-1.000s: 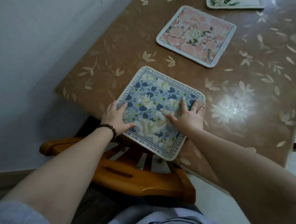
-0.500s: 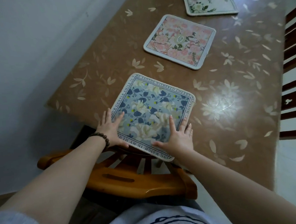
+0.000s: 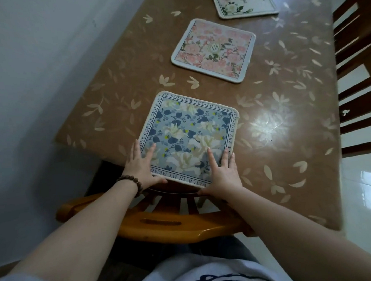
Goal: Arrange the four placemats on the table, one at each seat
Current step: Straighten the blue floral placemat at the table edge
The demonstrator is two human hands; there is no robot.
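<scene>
Resting flat on the blue floral placemat (image 3: 188,138), both hands hold its near corners with fingers straight and slightly spread, gripping nothing. The left hand (image 3: 142,166), above a beaded bracelet (image 3: 129,182), covers the near-left corner, its thumb lying along the mat's near edge. The right hand (image 3: 222,172) covers the near-right corner, its outer fingers (image 3: 231,159) reaching just past the mat's right edge onto the table (image 3: 288,148). The blue mat lies on the table's near end, directly beyond the light wooden chair (image 3: 163,225), with its near edge at the table edge. Compared with one second ago, this mat sits squarer to the table edge and overhangs it less, and both hands have drawn back from the mat's sides to its near corners. Beyond the blue mat lies the pink floral placemat (image 3: 214,50), well apart from it; farther still, a white floral placemat (image 3: 244,2) is partly cut off by the frame. A dark wooden chair (image 3: 359,66) stands to the right of the table.
</scene>
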